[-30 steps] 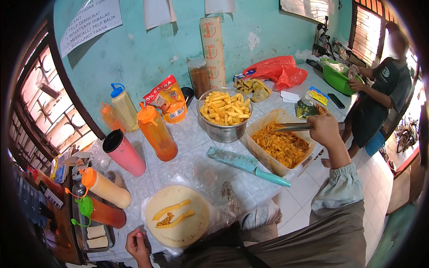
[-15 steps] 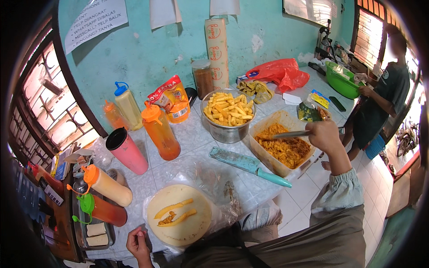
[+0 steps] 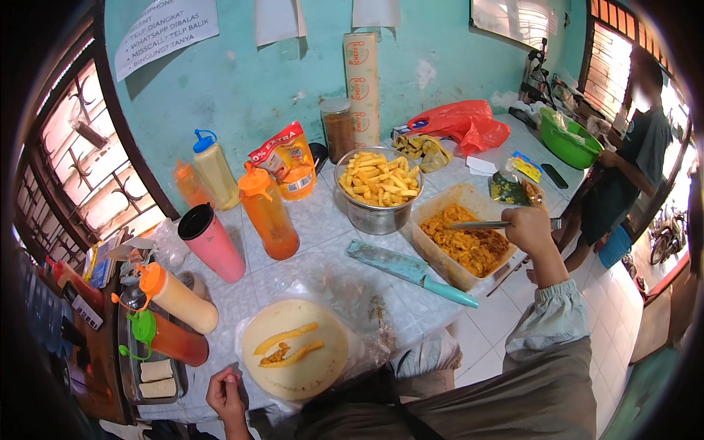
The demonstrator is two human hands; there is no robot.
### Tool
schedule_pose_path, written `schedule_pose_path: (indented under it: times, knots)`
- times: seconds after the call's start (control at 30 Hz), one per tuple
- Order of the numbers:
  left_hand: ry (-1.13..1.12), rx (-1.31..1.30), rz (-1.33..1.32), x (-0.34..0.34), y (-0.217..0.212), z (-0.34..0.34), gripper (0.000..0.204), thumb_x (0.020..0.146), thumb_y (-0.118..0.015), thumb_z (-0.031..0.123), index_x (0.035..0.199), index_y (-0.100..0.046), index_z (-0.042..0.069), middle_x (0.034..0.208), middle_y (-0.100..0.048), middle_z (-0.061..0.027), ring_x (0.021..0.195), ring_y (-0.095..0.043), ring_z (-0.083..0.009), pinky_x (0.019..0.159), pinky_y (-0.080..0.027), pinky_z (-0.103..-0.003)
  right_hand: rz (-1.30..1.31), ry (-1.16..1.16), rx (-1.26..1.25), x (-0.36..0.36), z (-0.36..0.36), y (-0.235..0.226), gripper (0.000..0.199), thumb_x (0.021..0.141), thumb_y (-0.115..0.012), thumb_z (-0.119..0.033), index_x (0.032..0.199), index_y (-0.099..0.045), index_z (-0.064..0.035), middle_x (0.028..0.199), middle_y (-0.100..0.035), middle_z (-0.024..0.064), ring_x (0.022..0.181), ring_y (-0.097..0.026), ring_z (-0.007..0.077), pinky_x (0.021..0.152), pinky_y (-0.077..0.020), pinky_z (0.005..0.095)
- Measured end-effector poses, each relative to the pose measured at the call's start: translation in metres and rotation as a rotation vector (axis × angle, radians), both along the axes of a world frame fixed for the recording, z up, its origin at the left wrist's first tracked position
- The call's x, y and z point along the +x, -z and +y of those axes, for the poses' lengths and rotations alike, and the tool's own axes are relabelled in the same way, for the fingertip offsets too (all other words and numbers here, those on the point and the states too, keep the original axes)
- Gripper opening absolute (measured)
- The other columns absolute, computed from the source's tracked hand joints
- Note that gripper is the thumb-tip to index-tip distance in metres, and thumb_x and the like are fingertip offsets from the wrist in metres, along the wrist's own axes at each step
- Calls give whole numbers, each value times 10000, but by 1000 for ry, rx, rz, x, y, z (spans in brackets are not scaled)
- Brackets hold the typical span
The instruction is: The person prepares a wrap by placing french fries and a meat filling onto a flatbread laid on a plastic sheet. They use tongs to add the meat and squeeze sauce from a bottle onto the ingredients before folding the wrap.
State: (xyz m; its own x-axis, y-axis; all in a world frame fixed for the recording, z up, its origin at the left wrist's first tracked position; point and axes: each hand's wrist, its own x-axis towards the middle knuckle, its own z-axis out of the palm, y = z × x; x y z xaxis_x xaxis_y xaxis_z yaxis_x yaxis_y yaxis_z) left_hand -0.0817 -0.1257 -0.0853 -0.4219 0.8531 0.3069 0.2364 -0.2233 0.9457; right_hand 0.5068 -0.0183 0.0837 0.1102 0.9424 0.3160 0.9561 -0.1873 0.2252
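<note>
Here, metal tongs (image 3: pixel 480 224) are gripped by the right hand (image 3: pixel 529 229) over the clear plastic tub of orange filling (image 3: pixel 460 244), right of centre; the round flatbread (image 3: pixel 297 349) at lower centre is steadied by left hand (image 3: pixel 226 394) fingertips.

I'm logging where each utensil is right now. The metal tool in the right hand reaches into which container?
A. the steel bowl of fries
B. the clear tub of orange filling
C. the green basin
B: the right hand holds the metal tool over the clear tub, tip at the orange filling.
</note>
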Motion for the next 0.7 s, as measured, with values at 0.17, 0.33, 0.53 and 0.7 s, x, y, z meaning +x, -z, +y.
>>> schedule_pose_path:
  times: [0.17,0.33,0.53,0.7]
  knots:
    - [5,30,-17,0,5,2,113,877,-543,16,954,-602,-41,829,-605,-58,733,-563,-102,672,-459,-218,140,19,59,16,-13,-1,182,667,-543,-172,782,-683,-159,709,-637,108,707,-621,302,627,-468,435]
    - [6,23,-22,4,0,2,104,880,-539,14,938,-604,-43,845,-607,-59,740,-561,-102,677,-455,-217,307,60,54,25,-22,-4,198,672,-537,-166,812,-675,-151,736,-643,116,753,-620,311,663,-476,425]
    - [16,25,1,2,0,1,104,881,-537,11,936,-606,-44,845,-606,-58,733,-560,-98,671,-456,-213,130,3,166,22,-27,-5,146,687,-519,-133,802,-605,-106,753,-643,110,743,-619,312,680,-452,433]
    - [27,24,-6,2,-2,0,104,882,-543,13,939,-607,-44,844,-605,-56,736,-561,-97,679,-460,-215,35,107,179,16,-32,-13,122,684,-514,-109,781,-585,-91,767,-642,98,741,-620,286,687,-425,430]
